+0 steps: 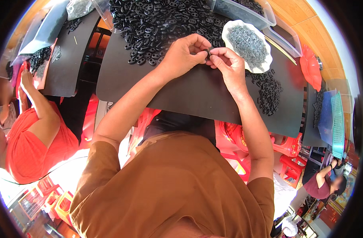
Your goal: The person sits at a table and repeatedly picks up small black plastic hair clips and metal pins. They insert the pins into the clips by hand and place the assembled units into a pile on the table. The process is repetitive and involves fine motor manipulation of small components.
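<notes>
Between your 2 hands, just above the middle of the frame, sits 1 small black oval piece. Your left hand and right hand both pinch it at the fingertips. It looks light, stiff and smooth, so hold it by its rim. Above lies a heap of black pieces on the matte black surface; upper right, a white dish holds fine grey bits.

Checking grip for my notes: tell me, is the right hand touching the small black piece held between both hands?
Touching. The head view shows the right hand pinching the small black piece with its fingertips, opposite the left hand.
</notes>
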`<state>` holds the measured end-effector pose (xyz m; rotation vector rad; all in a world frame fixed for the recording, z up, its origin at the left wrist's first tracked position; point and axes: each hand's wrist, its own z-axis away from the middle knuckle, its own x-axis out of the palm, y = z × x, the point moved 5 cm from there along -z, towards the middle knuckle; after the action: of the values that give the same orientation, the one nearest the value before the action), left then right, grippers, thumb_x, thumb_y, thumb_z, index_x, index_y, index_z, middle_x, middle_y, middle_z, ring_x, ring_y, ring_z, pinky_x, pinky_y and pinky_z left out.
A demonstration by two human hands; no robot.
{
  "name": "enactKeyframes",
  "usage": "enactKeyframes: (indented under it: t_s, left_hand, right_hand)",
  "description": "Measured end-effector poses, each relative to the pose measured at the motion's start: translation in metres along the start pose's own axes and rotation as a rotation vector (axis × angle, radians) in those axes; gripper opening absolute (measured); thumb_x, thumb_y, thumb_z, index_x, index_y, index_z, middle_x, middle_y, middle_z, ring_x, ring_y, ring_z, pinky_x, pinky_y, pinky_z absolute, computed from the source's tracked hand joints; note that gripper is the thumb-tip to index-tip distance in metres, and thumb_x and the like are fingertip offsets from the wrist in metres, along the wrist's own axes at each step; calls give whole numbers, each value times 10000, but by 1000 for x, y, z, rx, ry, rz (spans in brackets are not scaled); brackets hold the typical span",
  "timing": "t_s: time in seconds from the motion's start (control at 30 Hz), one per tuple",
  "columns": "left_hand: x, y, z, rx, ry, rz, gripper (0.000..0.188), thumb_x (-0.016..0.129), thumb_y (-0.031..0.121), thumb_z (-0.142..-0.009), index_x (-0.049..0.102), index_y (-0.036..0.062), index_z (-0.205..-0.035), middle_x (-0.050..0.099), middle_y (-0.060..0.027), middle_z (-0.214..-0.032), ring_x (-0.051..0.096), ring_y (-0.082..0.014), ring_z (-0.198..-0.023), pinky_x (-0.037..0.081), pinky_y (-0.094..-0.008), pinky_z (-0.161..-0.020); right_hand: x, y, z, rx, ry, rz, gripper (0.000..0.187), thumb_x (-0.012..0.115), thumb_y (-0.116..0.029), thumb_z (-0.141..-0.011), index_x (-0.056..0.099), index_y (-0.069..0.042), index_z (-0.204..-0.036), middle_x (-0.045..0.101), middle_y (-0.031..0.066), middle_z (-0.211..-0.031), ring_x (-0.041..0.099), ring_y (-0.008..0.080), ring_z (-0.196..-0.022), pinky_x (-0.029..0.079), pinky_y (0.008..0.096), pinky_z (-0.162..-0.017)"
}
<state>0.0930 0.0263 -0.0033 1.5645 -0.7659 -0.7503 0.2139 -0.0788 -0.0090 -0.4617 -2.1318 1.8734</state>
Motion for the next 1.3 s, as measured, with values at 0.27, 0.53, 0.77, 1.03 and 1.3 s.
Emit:
enactKeyframes:
  t_s: [0.27,0.53,0.77,1.03,1.3]
  left_hand:
    - [-6,-9,-1,-102,-3,211,193,678,54,-907,660,19,-1096,678,-20,-1030,635,-82,-897,537,-240,-792]
    - [-9,-11,0,-77,-40,101,258,671,46,-899,677,16,-1155,693,-20,-993,621,-70,-842,518,-216,-782]
    - [-11,-3,2,-61,-54,15,246,667,68,-910,690,7,-1147,681,12,-913,589,-41,-808,497,-200,-757]
    - [-11,-7,1,-80,-92,-5,254,656,53,-914,690,8,-1161,704,-13,-930,630,-55,-822,521,-206,-757]
    - [-6,-3,2,3,-119,-54,223,646,37,-917,694,-10,-1130,722,-42,-912,664,-78,-823,541,-228,-778]
  right_hand:
    - [-1,-2,2,-2,26,38,109,655,-31,-918,660,-6,-1024,694,46,-920,687,123,-796,544,237,-706]
    - [3,0,4,-26,18,110,66,668,30,-886,636,-2,-935,686,41,-887,686,119,-795,538,234,-692]
    - [0,1,5,-14,58,74,51,674,11,-895,632,-7,-915,676,34,-879,701,135,-794,546,232,-678]
    - [2,2,4,-32,38,58,54,677,9,-895,629,-7,-913,675,40,-884,704,138,-786,551,235,-685]
    - [3,0,3,-21,37,19,68,673,26,-891,621,-4,-924,678,50,-885,715,154,-808,551,232,-694]
